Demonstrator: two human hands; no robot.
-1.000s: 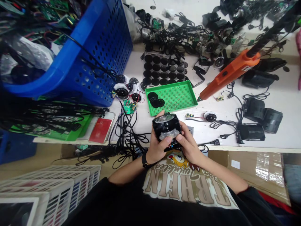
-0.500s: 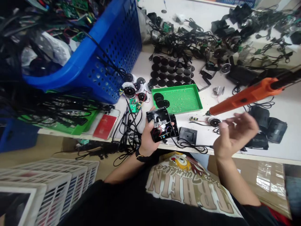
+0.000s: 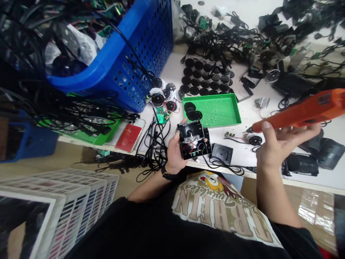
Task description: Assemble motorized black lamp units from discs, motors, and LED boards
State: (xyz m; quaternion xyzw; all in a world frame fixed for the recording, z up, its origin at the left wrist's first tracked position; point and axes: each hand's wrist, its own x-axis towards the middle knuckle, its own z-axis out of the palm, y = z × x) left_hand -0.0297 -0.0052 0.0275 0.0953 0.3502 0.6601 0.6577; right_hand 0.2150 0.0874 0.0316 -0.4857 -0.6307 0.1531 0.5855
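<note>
My left hand point(image 3: 176, 154) grips an opened black plastic housing point(image 3: 192, 138) near the table's front edge. Inside it show a clear plastic piece, red wires and a small circuit board. On the right, my right hand point(image 3: 280, 144) is around an orange electric screwdriver point(image 3: 299, 111), thumb on the near side and fingers under its body. The bit points left and down, above a small round black-and-white part point(image 3: 254, 139) with wires. A flat black cover point(image 3: 222, 153) lies just right of the housing, with a black cable point(image 3: 229, 169) below it.
Behind the housing sits a green perforated tray point(image 3: 218, 109) with black discs; more discs point(image 3: 206, 76) lie in rows beyond. A blue basket point(image 3: 134, 64) of cables and boards stands at left. Black housings point(image 3: 302, 163) lie at right. A red-and-white phone-like object point(image 3: 129, 137) rests near the edge.
My right hand has moved from open beside the electric screwdriver to closed around it. The view has shifted slightly. My left hand still holds the housing.
</note>
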